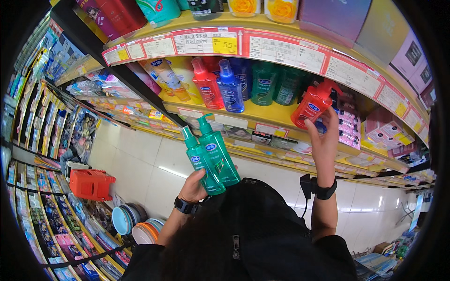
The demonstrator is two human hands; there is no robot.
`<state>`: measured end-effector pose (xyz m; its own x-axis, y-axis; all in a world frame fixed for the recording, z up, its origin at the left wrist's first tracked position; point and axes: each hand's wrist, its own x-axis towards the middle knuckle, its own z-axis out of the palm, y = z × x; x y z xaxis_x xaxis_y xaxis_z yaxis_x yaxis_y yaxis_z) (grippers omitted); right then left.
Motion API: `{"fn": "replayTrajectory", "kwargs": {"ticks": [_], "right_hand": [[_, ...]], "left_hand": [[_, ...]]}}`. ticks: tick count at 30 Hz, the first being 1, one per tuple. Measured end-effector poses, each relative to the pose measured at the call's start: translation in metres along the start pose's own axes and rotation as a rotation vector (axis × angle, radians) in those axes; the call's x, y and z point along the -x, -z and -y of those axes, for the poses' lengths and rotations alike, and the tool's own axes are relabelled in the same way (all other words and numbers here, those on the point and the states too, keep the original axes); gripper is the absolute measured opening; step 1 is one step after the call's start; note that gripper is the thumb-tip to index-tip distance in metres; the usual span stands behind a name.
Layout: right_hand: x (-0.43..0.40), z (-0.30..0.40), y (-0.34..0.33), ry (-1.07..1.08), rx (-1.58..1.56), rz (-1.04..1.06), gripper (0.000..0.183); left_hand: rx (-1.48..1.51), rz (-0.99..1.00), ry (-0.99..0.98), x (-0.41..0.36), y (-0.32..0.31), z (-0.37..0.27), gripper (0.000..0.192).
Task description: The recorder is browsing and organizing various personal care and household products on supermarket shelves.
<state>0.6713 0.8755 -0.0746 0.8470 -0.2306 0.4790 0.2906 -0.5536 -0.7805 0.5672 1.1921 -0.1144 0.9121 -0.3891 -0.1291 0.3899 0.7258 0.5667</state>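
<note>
Two translucent green bottles are gripped together by my left hand (pixel 194 185) in front of my chest. One is a slim spray bottle (pixel 204 168); the other, a pump bottle (pixel 219 158), is tucked behind it. At the shelf, my right hand (pixel 322 131) has its thumb and fingers around the lower part of a red pump bottle (pixel 311 105), which tilts at the shelf's front edge. Further left on that yellow shelf (pixel 258 109) stand a red spray bottle (pixel 208 86), a blue spray bottle (pixel 230 87) and green bottles (pixel 263 84).
Just above the bottles runs an upper shelf edge with price tags (pixel 211 42). Pink bottles (pixel 348 126) and pink boxes (pixel 383 126) fill the right side. On the tiled floor (pixel 140 151) to the left are a red plastic stool (pixel 91 184) and stacked basins (pixel 123 219).
</note>
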Motion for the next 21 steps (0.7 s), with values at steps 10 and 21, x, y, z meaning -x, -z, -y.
{"fn": "replayTrajectory", "kwargs": {"ticks": [10, 21], "right_hand": [[0.025, 0.053, -0.017, 0.247, -0.061, 0.079, 0.039], [-0.012, 0.09, -0.128, 0.058, -0.072, 0.219, 0.052]], "left_hand": [[-0.043, 0.071, 0.116, -0.018, 0.026, -0.021, 0.088], [-0.089, 0.02, 0.052, 0.004, 0.061, -0.082, 0.091]]}}
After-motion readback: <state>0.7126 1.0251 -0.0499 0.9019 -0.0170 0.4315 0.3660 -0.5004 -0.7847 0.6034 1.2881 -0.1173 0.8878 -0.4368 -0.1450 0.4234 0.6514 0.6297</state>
